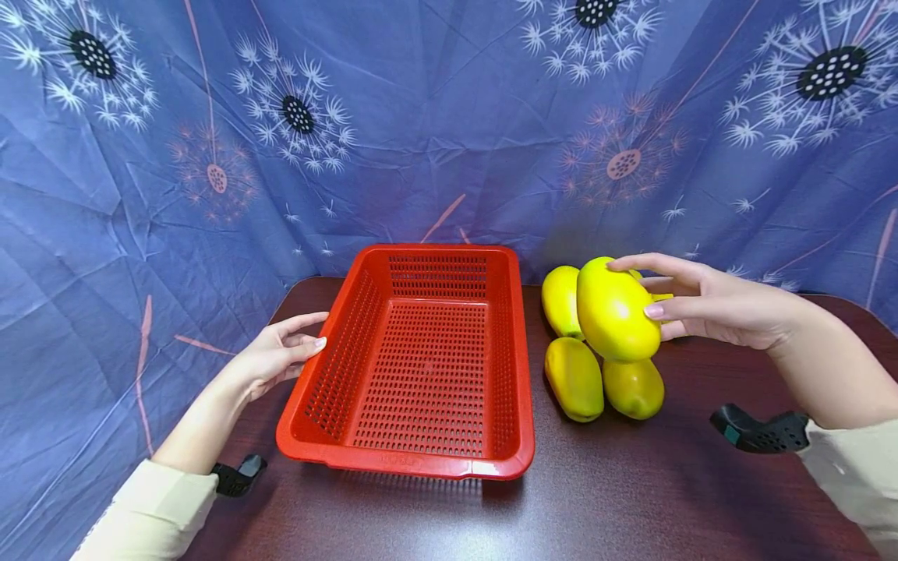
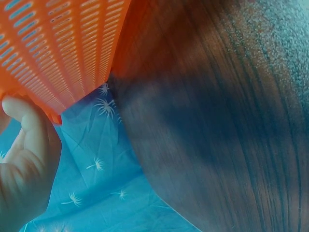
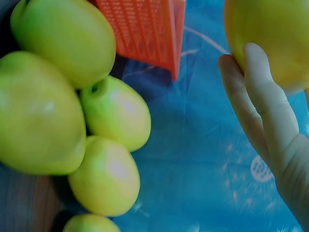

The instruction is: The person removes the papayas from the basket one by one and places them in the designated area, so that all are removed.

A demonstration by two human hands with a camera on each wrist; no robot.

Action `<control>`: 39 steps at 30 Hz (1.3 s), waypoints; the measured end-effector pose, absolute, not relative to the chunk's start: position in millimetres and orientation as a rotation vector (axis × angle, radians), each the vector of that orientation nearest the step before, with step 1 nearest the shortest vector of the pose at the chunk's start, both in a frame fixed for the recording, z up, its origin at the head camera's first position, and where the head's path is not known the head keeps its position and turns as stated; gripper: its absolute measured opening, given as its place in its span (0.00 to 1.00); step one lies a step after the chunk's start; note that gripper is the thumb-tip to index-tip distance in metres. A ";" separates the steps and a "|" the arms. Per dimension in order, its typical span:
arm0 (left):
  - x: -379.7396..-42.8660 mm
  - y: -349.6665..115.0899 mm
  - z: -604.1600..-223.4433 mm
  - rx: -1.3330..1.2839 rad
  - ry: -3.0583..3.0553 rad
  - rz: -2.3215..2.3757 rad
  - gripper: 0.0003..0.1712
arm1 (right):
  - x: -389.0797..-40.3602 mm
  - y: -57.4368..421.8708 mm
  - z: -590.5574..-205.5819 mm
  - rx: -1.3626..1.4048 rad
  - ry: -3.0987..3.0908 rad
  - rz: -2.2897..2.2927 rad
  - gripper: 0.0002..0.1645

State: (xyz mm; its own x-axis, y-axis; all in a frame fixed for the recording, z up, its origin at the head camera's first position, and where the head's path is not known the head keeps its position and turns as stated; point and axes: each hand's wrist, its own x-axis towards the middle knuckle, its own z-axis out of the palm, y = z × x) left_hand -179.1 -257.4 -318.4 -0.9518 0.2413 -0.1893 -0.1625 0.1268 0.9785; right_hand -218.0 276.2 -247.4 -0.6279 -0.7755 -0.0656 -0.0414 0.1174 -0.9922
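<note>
A red plastic basket (image 1: pixel 522 351) with slotted walls stands on the table, with nothing inside it. At its left side my left hand (image 1: pixel 277 354) grips the rim, the thumb on top; the left wrist view shows the curled hand (image 2: pixel 29 150) against the basket's orange-looking wall (image 2: pixel 72 43). To the basket's right, my right hand (image 1: pixel 722 304) holds a yellow mango (image 1: pixel 612 312) between thumb and fingers, raised over other mangoes. Two greenish-yellow mangoes (image 1: pixel 574 382) (image 1: pixel 634 389) lie in front, and another yellow mango (image 1: pixel 560 300) lies behind, partly covered.
In the right wrist view several mangoes (image 3: pixel 116 113) lie close together beside the basket. The dark brown table (image 1: pixel 596 491) ends at a blue cloth (image 1: pixel 449 117) with dandelion prints, which hangs behind and at the left. A black strap device (image 1: pixel 761 430) sits at my right wrist.
</note>
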 end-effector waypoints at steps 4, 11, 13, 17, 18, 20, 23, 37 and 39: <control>-179.4 -257.6 -318.6 0.075 2.104 1.897 0.36 | -218.5 293.7 -255.2 -0.801 1.758 -1.595 0.35; -179.7 -258.4 -318.3 0.069 2.095 1.904 0.37 | -217.9 317.2 -268.6 -0.809 1.702 -1.634 0.35; -179.9 -258.5 -318.8 0.071 2.087 1.910 0.37 | -216.6 323.2 -272.2 -0.798 1.695 -1.647 0.36; -180.0 -259.0 -319.7 0.075 2.078 1.916 0.37 | -214.2 335.3 -278.7 -0.785 1.699 -1.655 0.36; -179.9 -259.1 -319.8 0.075 2.079 1.915 0.37 | -213.6 338.6 -280.5 -0.779 1.704 -1.654 0.36; -179.7 -259.2 -319.4 0.072 2.080 1.916 0.37 | -212.9 344.9 -284.3 -0.766 1.715 -1.655 0.36; -179.6 -259.0 -318.8 0.070 2.080 1.917 0.37 | -212.6 353.8 -291.0 -0.751 1.707 -1.672 0.36; -179.1 -258.8 -318.7 0.075 2.083 1.916 0.37 | -209.7 386.2 -321.1 -0.752 1.622 -1.709 0.38; -179.2 -259.0 -318.9 0.072 2.082 1.916 0.37 | -209.3 389.3 -326.5 -0.755 1.583 -1.720 0.38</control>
